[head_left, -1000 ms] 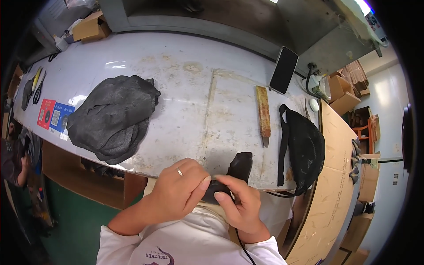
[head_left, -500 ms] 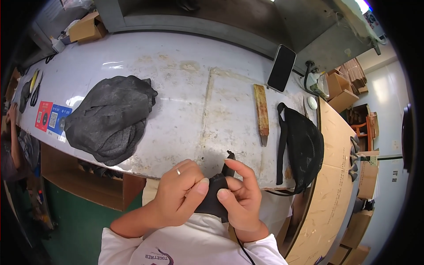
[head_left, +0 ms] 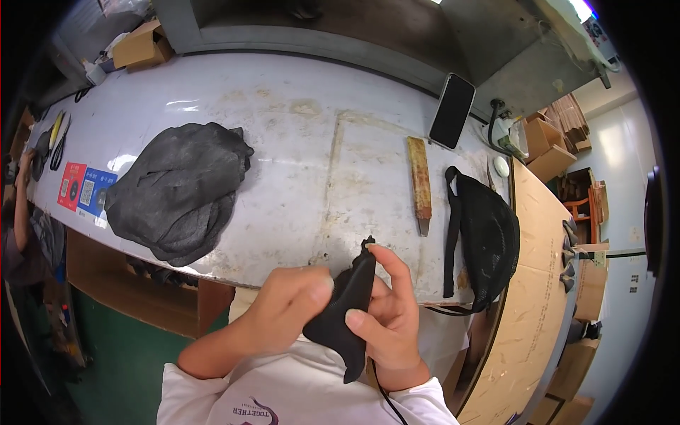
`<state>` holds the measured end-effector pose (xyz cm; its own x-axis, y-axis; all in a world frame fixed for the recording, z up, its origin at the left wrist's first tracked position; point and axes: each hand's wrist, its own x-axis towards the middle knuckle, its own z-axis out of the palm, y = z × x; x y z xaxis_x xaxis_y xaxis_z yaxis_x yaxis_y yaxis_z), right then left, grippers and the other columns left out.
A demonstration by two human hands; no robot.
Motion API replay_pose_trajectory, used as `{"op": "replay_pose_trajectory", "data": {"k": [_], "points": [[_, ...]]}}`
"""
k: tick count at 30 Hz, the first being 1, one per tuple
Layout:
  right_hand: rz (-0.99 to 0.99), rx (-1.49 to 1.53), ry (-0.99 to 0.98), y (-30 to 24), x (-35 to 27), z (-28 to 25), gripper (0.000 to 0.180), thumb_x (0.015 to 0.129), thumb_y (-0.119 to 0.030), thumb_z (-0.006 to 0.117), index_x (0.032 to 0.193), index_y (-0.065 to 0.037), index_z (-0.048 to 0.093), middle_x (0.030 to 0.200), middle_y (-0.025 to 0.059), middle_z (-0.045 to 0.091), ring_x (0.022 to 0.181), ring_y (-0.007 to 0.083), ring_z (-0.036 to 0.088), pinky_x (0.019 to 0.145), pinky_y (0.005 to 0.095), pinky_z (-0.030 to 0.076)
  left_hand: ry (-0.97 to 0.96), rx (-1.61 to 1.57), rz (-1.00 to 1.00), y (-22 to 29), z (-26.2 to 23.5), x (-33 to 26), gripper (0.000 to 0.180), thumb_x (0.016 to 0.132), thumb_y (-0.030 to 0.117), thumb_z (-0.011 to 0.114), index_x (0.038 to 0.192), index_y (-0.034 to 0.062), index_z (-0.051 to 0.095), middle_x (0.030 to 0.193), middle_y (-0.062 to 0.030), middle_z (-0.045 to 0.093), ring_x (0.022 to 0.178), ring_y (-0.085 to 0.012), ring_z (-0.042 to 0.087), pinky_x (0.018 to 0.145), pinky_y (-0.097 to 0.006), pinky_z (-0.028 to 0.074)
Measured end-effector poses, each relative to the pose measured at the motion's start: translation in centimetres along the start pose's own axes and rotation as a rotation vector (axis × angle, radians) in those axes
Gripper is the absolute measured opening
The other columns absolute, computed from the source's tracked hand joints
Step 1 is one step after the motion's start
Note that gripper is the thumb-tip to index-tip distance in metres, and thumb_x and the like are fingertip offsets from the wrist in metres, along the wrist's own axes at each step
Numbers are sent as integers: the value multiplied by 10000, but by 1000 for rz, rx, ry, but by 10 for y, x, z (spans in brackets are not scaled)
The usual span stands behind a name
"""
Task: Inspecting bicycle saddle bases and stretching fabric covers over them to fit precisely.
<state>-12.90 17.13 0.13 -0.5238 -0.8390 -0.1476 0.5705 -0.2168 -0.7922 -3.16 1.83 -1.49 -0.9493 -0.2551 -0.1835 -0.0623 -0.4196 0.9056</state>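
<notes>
A limp black piece of fabric or thin leather [head_left: 345,312], tapering to a narrow, ragged tip at the top, hangs between my hands in front of my shirt. My right hand [head_left: 392,322] grips its right side, with the thumb on the near face and the index finger reaching up to the tip. At its left edge my left hand [head_left: 292,306] is closed, fingers curled in and thumb against the piece; this hand is slightly blurred. A crumpled heap of dark grey fabric [head_left: 180,191] lies on the white table [head_left: 283,142] to the left.
Right of the middle lie a worn, rusty-looking blade tool [head_left: 419,180], a phone [head_left: 452,112] and a black mesh bag [head_left: 487,241] with a strap. Red and blue cards [head_left: 85,190] lie at left, near scissors [head_left: 59,147]. Another person's arm [head_left: 23,202] shows at the far left.
The black piece, bunched between both hands before, is now stretched out longer and more upright. My right index finger has moved up to its tip. My left hand has turned slightly.
</notes>
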Motion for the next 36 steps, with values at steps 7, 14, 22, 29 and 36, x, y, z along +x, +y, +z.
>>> {"op": "replay_pose_trajectory", "data": {"k": [7, 14, 22, 29, 36], "points": [[-35, -68, 105, -4, 6, 7, 734, 915, 40, 591, 1517, -61, 183, 1299, 176, 541, 1164, 197, 561, 985, 327, 464, -5, -258, -135, -13, 4, 6, 310, 1032, 253, 494, 790, 61, 516, 735, 86, 446, 666, -21, 371, 563, -237, 328], [-83, -16, 133, 2, 9, 1, 727, 927, 20, 582, 1522, -78, 177, 1291, 178, 549, 1147, 191, 568, 973, 326, 472, 26, 284, 208, -12, 0, -3, 298, 1035, 207, 462, 793, 38, 498, 724, 56, 441, 681, -41, 376, 586, -237, 336], [44, 254, 176, -4, 10, 7, 657, 969, -26, 528, 1524, -105, 186, 1300, 149, 547, 1137, 195, 577, 965, 337, 488, 160, -19, 40, -11, 17, -3, 311, 1024, 239, 496, 821, 9, 548, 689, 21, 473, 638, -56, 394, 571, -242, 345], [-75, 190, 224, 3, 14, 7, 635, 965, -48, 523, 1526, -92, 228, 1248, 154, 573, 1115, 230, 600, 962, 365, 497, 84, 245, 281, -5, 19, 4, 188, 977, 120, 585, 962, -55, 652, 703, -8, 578, 672, -52, 503, 557, -243, 398], [-15, 206, 369, -9, 23, -7, 570, 993, -90, 489, 1509, -83, 245, 1225, 179, 580, 1107, 293, 618, 919, 413, 546, 3, 58, 203, -25, 35, 10, 420, 851, 165, 774, 1164, -17, 561, 989, -18, 567, 823, -53, 522, 640, -223, 414]]}}
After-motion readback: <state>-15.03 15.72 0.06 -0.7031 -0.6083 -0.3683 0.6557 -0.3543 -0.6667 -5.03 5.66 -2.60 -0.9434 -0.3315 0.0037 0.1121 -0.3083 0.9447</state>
